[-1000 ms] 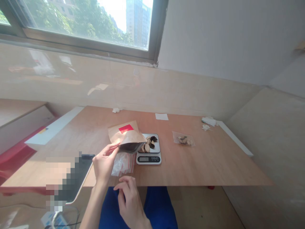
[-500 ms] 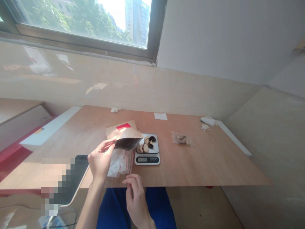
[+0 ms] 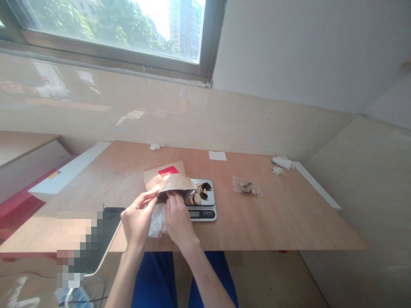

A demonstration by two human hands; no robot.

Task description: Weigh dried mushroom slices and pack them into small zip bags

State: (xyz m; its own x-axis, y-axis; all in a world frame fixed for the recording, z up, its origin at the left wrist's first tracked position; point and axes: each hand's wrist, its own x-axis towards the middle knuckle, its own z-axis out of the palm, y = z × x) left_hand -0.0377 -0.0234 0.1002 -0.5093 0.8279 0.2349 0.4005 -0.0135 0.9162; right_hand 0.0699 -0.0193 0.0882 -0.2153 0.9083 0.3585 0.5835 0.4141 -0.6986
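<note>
My left hand point(image 3: 138, 214) pinches the near left edge of a brown kraft paper bag point(image 3: 152, 177) with a red label point(image 3: 168, 171), its dark-lined mouth facing me. My right hand point(image 3: 178, 216) reaches into that mouth; its fingertips are hidden inside, so whether they hold anything does not show. Just right of the bag, a white kitchen scale point(image 3: 210, 214) carries several pale and dark-brown curved dried pieces point(image 3: 195, 198), partly covered by the bag. Under my hands lie clear plastic zip bags point(image 3: 156, 224) with red strips.
A clear packet of similar dried pieces point(image 3: 247, 187) lies right of the scale. Toward the wall are a white paper point(image 3: 217, 155) and crumpled tissues point(image 3: 155, 146). A tablet-like device point(image 3: 102, 235), partly pixelated, stands by the wooden table's point(image 3: 289, 222) near left edge, with a cable below.
My right hand has moved up and forward from the table's near edge into the bag's mouth. My left hand keeps its hold on the bag, whose front now hangs lower over the scale.
</note>
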